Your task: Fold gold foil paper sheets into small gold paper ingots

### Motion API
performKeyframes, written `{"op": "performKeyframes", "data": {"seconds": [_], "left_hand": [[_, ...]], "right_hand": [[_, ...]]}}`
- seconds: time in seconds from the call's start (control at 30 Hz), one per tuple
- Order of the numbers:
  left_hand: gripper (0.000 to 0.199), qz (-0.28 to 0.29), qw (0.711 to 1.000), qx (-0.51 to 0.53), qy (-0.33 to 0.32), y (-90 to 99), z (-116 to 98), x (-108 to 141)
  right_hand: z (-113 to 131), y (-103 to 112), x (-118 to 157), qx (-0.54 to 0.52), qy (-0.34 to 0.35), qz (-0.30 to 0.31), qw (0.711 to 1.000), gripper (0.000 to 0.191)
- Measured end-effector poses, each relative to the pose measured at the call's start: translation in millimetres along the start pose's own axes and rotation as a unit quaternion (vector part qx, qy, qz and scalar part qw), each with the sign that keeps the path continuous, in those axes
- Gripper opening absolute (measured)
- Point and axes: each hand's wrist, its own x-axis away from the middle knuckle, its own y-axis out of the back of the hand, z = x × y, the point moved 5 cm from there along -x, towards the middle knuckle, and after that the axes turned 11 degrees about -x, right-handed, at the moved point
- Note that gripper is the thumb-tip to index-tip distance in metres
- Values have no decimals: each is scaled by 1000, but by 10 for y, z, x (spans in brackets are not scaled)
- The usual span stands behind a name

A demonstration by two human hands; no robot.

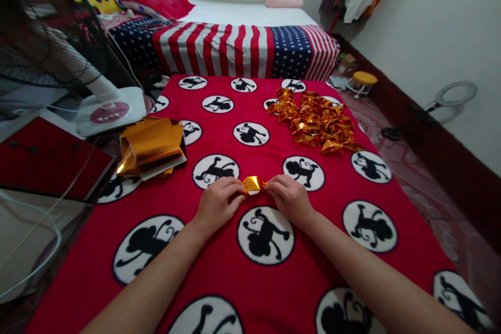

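Note:
Between my two hands lies a small folded piece of shiny gold foil paper [253,183], its middle raised and its ends narrowed. My left hand [221,199] pinches the left end with fingers and thumb closed. At the opposite end, my right hand [288,195] grips the foil the same way; its fingertips partly hide that end. A stack of flat gold foil sheets [156,141] rests on the left side of the red cloth. Over on the right sits a heap of folded gold foil pieces [313,120], similar in look to the one I hold.
A red cloth with black monkey prints [250,282] covers the table. To the left stand a fan with a white base [111,109] and a red-topped box [50,148]. Behind is a bed with a flag-pattern cover [235,49]. A yellow stool [364,79] stands on the right.

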Motion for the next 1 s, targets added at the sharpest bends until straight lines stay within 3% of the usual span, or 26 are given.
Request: {"op": "performKeyframes", "data": {"seconds": [0.43, 0.67, 1.0], "left_hand": [[10, -20, 999, -30, 16, -9, 7, -29], [14, -8, 999, -35, 28, -1, -7, -58], [19, 24, 996, -30, 79, -20, 27, -123]], "right_hand": [[-66, 7, -14, -82, -44, -49, 994, 12], [-56, -28, -30, -61, -85, -48, 993, 11], [-47, -81, -24, -43, -130, -96, 986, 12]]}}
